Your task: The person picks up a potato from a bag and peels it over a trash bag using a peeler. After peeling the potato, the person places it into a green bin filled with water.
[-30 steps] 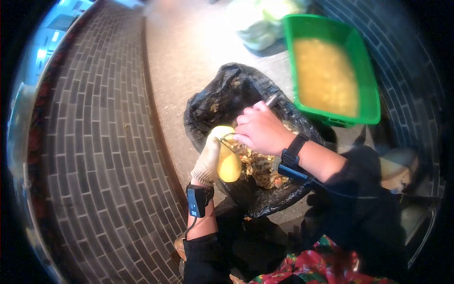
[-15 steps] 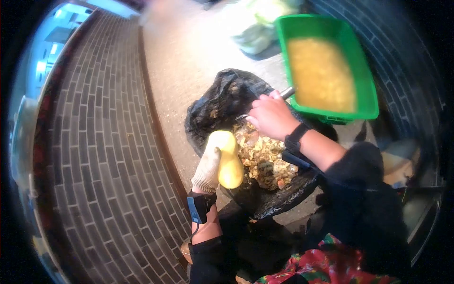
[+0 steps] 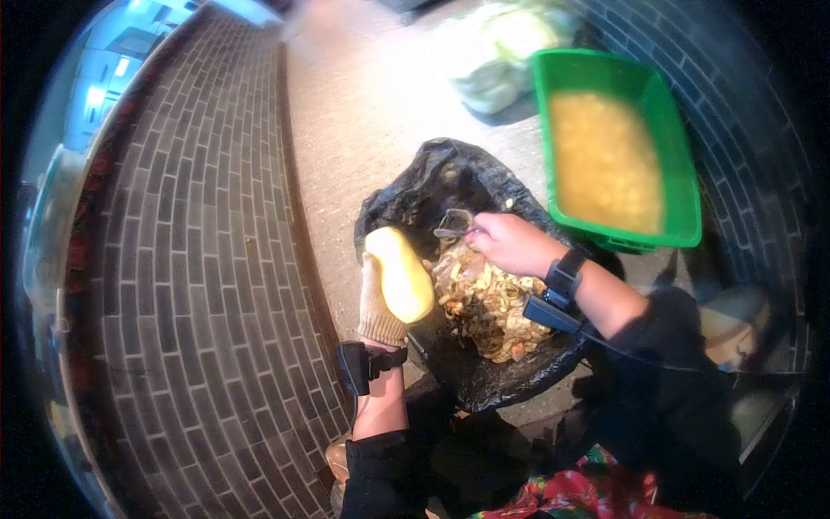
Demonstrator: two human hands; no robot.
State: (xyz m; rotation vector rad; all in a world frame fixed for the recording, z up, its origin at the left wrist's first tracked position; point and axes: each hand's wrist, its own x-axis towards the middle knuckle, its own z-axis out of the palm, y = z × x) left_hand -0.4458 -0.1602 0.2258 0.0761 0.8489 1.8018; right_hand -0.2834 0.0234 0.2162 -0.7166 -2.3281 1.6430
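Observation:
My left hand (image 3: 373, 298), in a pale knitted glove, is closed round a large peeled potato (image 3: 402, 281), smooth and yellow, held upright over the left side of a black plastic bag (image 3: 510, 391). My bare right hand (image 3: 512, 244) grips a vegetable peeler (image 3: 456, 223) by its handle; the metal head points left, a short way from the potato and not touching it. Below both hands, a heap of peelings (image 3: 488, 298) fills the opened bag.
At the upper right stands a green tub (image 3: 687, 173) with blurred yellow contents. Behind the bag, a clear plastic bag (image 3: 497, 82) holds something pale green. A dark brick wall (image 3: 199, 225) runs along the left.
My right hand has drawn the peeler nearer and turned it, so its head now shows. The potato has tilted to lean left in my left hand. The whole view has shifted slightly.

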